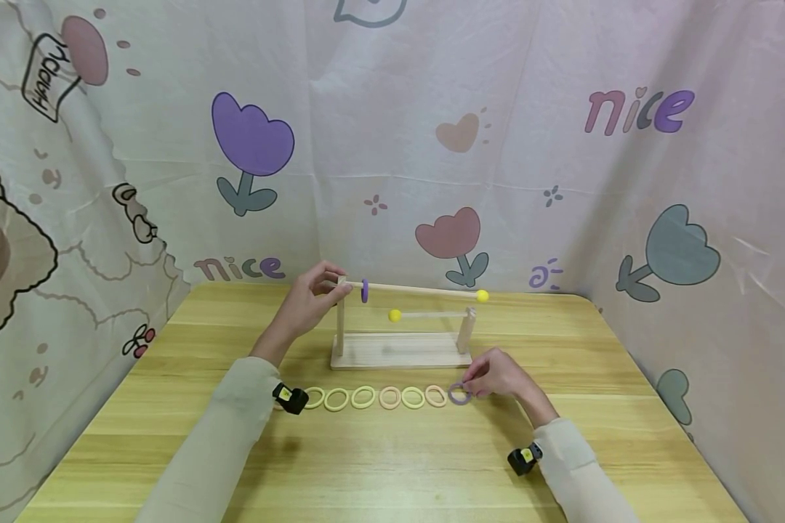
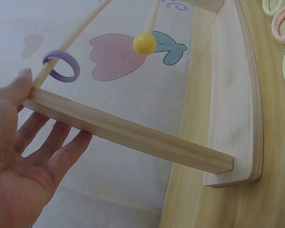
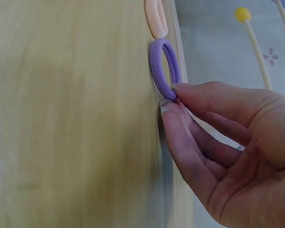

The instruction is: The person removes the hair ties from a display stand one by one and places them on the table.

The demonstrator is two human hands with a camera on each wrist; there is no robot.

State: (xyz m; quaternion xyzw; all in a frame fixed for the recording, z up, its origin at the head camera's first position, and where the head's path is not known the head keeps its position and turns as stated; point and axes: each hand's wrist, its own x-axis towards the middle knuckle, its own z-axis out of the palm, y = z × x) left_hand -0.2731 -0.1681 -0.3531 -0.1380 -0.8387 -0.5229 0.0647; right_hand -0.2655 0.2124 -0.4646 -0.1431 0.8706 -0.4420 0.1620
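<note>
My left hand (image 1: 310, 298) grips the top of the left post (image 2: 128, 128) of a wooden stand, thumb by the rod's end and fingers behind the post. A purple hair tie (image 1: 365, 290) hangs on the upper rod (image 1: 425, 290), close to that hand. At the right end of a row on the table, my right hand (image 1: 497, 374) pinches another purple hair tie (image 3: 155, 61) between thumb and fingertips. It is tilted on edge in the right wrist view, beside a peach hair tie (image 3: 152, 21).
Several pale yellow and peach hair ties lie in a row before the stand's base (image 1: 399, 351); my left wrist camera (image 1: 291, 399) overlaps the row's left end. Yellow balls tip the upper rod and the lower rod (image 1: 428, 314). A printed cloth (image 1: 366, 145) hangs behind the table.
</note>
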